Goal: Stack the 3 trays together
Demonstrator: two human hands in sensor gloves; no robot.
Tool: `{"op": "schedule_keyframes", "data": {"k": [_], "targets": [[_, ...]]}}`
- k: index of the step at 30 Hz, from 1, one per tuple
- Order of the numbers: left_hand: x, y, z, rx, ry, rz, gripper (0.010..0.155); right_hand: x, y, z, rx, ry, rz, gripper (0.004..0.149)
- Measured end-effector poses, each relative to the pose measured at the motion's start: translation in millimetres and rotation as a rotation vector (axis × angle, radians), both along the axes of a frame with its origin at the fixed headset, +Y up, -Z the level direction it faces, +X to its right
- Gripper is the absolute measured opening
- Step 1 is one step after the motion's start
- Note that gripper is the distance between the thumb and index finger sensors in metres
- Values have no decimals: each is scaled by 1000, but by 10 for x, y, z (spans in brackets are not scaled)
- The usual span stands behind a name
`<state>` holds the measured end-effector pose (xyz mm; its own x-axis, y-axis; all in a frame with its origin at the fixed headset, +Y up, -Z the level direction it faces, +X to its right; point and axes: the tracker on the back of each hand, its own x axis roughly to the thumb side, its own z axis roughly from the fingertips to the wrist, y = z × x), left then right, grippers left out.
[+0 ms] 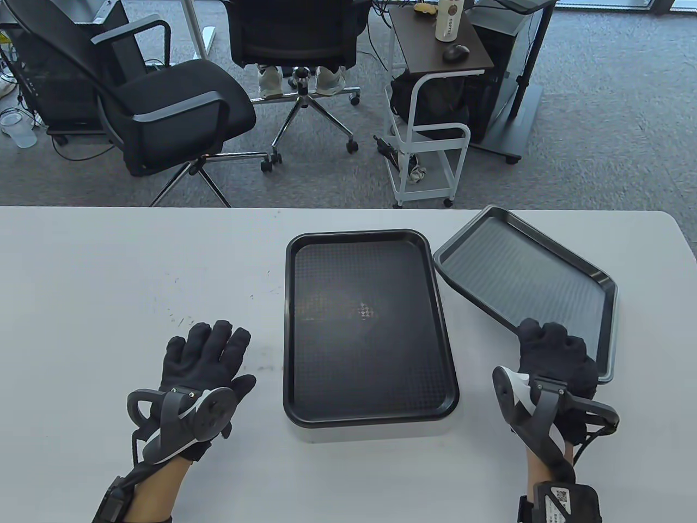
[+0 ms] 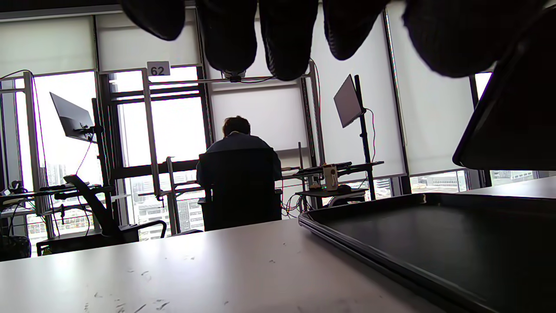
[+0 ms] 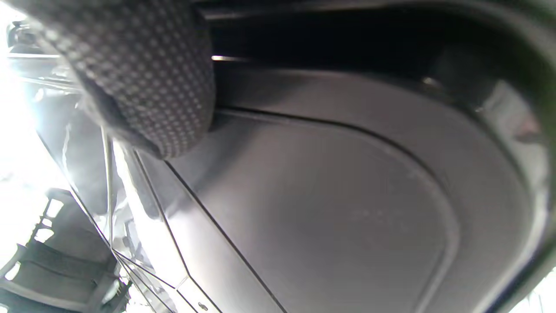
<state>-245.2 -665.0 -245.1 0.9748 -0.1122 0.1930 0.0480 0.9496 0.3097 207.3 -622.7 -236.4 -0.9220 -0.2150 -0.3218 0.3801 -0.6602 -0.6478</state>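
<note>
Right hand (image 1: 552, 354) grips the near corner of the grey tray (image 1: 531, 278), fingers curled over the rim; tray sits skewed at the table's right, its far corner past the table (image 1: 109, 283) edge, looks lifted off the surface. In the right wrist view the tray's smooth underside (image 3: 347, 195) fills the frame, rounded corner, raised border line, with a knit dotted fingertip (image 3: 147, 78) pressed on it. Black tray (image 1: 367, 327) lies flat mid-table, rectangular, rounded corners, fine cross-hatch texture, glossy rolled rim; a pale edge shows under its near side, cannot tell if that is the third tray. Left hand (image 1: 204, 370) rests open, palm down, fingers spread on the matte white tabletop, just left of the black tray, not touching it. Left wrist view: fingertips (image 2: 230, 34) hang free, black tray's rim (image 2: 347, 237) low at right.
</note>
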Motion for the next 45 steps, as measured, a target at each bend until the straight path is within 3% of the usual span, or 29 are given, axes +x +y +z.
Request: {"op": "schedule_keyframes", "data": {"k": [14,34,45], "targets": [[10,11,6,-8,4,-5,77,-561,186,202,97,273,72,52],[7,21,-5,-32,14,-6,77,-1137,29,339,79,547,195,51],[0,30,-13,-37,18,-5,77,-1324,-148,325,22,619,256,50]]}}
